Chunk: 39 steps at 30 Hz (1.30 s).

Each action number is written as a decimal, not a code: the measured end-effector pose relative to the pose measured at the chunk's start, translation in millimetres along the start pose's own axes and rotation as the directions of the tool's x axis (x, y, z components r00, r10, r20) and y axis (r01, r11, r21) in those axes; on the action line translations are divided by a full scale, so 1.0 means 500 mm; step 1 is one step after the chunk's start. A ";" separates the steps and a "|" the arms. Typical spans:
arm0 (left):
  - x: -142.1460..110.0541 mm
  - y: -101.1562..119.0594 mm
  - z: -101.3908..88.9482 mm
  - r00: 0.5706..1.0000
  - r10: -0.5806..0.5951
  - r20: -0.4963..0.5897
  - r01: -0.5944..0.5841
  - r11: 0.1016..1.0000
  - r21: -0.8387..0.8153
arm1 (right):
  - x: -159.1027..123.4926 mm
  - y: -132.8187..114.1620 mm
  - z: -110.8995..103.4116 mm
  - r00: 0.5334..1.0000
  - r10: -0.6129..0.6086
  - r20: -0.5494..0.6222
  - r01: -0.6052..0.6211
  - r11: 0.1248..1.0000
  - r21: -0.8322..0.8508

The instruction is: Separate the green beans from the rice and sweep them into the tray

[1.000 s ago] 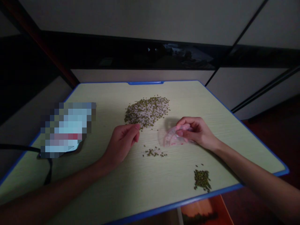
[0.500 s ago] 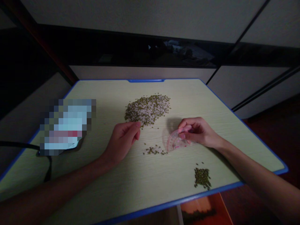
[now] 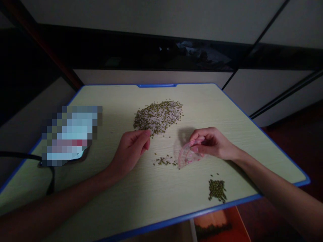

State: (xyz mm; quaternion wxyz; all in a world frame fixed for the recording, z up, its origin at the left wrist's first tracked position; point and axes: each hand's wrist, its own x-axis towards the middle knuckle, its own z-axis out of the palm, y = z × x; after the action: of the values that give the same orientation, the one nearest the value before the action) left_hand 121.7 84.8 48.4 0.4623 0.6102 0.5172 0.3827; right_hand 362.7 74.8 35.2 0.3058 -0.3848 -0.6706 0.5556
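In the head view, a hard flick of the clear protractor [image 3: 189,157] right of centre could have sent the small scatter [image 3: 165,160] of beans and pale grains back into the mixed pile [image 3: 158,116] at upper centre; a brush of the forearm could have pushed the bean heap [image 3: 217,190] at lower right off the table [image 3: 252,144]; the right hand [image 3: 213,144] pinched the protractor between thumb and fingers, forearm slanting to lower right; the left hand [image 3: 133,146], left of centre, was curled closed, thumb uppermost, any contents impossible to tell
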 end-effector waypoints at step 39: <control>-0.005 0.008 0.002 1.000 -0.026 -0.014 0.027 0.999 0.035 | -0.001 -0.006 0.003 0.999 -0.030 -0.027 0.029 0.998 -0.056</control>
State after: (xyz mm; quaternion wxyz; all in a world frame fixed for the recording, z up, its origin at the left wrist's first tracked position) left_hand 123.2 82.2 51.8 0.4533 0.6087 0.5348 0.3715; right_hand 361.0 73.3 37.9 0.3126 -0.3910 -0.6871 0.5266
